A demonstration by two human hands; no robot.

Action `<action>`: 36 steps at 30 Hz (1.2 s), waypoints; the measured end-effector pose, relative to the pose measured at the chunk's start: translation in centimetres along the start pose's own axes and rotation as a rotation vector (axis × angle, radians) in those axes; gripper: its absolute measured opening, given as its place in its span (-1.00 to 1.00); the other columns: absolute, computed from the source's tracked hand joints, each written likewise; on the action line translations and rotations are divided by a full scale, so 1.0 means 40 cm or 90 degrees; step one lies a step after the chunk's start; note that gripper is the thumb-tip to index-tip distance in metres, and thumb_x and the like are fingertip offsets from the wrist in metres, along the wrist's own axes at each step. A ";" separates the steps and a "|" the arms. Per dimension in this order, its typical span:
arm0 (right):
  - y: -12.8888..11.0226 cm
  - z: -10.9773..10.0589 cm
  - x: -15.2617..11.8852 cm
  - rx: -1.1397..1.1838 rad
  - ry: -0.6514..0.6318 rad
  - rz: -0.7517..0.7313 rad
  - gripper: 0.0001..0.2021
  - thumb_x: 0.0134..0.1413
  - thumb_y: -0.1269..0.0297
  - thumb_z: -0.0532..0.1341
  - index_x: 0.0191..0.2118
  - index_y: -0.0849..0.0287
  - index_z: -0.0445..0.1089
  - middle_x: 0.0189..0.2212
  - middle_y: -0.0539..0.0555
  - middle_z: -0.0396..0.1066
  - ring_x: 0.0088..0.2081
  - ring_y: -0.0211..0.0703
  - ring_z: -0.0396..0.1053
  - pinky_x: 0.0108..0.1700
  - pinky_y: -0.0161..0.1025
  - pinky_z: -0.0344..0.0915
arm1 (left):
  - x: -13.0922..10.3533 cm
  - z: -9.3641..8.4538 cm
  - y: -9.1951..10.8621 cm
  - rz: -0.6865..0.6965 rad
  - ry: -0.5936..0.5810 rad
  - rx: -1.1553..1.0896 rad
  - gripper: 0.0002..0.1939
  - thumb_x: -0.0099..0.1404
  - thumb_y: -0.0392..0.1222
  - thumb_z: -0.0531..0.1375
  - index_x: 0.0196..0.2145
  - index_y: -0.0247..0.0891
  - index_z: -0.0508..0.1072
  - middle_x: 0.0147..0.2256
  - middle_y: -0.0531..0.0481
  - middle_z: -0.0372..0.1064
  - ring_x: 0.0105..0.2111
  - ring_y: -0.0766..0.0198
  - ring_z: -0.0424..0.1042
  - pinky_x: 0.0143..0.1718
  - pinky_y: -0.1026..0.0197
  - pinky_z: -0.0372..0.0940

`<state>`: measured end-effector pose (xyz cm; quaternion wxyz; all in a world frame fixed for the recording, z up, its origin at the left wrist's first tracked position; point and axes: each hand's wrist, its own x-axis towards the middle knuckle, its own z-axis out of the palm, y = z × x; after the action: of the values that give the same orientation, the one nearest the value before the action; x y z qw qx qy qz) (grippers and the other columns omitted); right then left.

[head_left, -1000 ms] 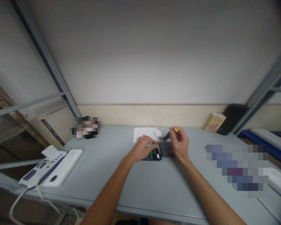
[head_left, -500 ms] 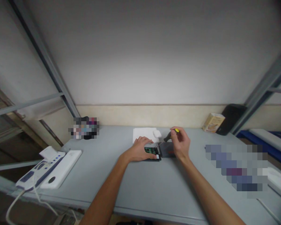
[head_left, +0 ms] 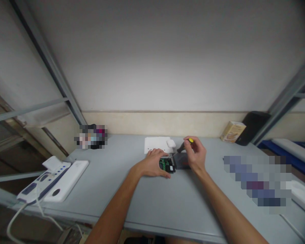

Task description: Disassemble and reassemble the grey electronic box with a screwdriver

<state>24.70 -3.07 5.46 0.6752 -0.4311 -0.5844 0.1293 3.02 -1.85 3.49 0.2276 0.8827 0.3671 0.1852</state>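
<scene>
My left hand grips a hard drive with a green circuit board facing up, thumb along the near side and fingers over the far side. In my right hand is a screwdriver with a dark handle and a yellow end. It tilts, its shaft pointing down and left to the drive's right end; whether the tip touches cannot be made out. A dark grey case half lies right beside the drive, partly under my right hand.
Behind my left hand lies a white sheet with small dark specks, a small white case on it. At left are a power strip and a white slab. A yellow box and a black speaker-like object stand back right.
My left thumb has slid off the board to its near edge, so more of the green board shows. My right hand and the screwdriver have barely moved.
</scene>
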 end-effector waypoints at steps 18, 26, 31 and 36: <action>0.004 0.003 -0.005 0.005 -0.008 -0.006 -0.80 0.22 0.10 0.23 -0.21 0.14 0.43 -0.32 0.05 0.40 -0.38 -0.19 0.33 -0.33 -0.25 0.29 | -0.003 0.008 -0.016 -0.006 -0.035 0.006 -0.04 -0.10 0.25 0.46 0.21 -0.07 0.30 0.12 -0.16 0.26 0.17 -0.18 0.20 0.27 -0.23 -0.02; -0.007 0.015 -0.015 0.002 -0.083 -0.002 -0.83 0.24 0.13 0.21 -0.22 0.12 0.42 -0.39 0.00 0.38 -0.43 -0.21 0.32 -0.36 -0.26 0.26 | -0.002 0.006 0.002 -0.005 -0.033 0.025 -0.11 -0.04 0.26 0.43 0.19 -0.06 0.31 0.06 -0.14 0.27 0.12 -0.14 0.22 0.24 -0.20 0.02; -0.011 0.015 -0.016 -0.014 -0.100 0.004 -0.83 0.24 0.13 0.22 -0.24 0.12 0.42 -0.39 0.01 0.40 -0.43 -0.21 0.32 -0.39 -0.27 0.24 | -0.004 0.009 0.004 -0.007 -0.016 0.021 -0.18 0.00 0.23 0.43 0.17 -0.04 0.33 0.05 -0.12 0.26 0.09 -0.11 0.23 0.21 -0.14 0.08; -0.014 0.016 -0.011 -0.019 -0.079 0.012 -0.81 0.23 0.12 0.23 -0.26 0.14 0.42 -0.42 0.01 0.38 -0.43 -0.22 0.30 -0.41 -0.29 0.22 | -0.003 0.001 0.015 -0.001 0.019 0.003 -0.27 0.04 0.19 0.43 0.12 -0.04 0.37 0.05 -0.10 0.26 0.09 -0.06 0.22 0.19 -0.09 0.09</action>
<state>23.82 -3.43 5.54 0.6301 -0.4377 -0.6228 0.1534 3.31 -2.33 3.75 0.2203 0.8800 0.3716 0.1977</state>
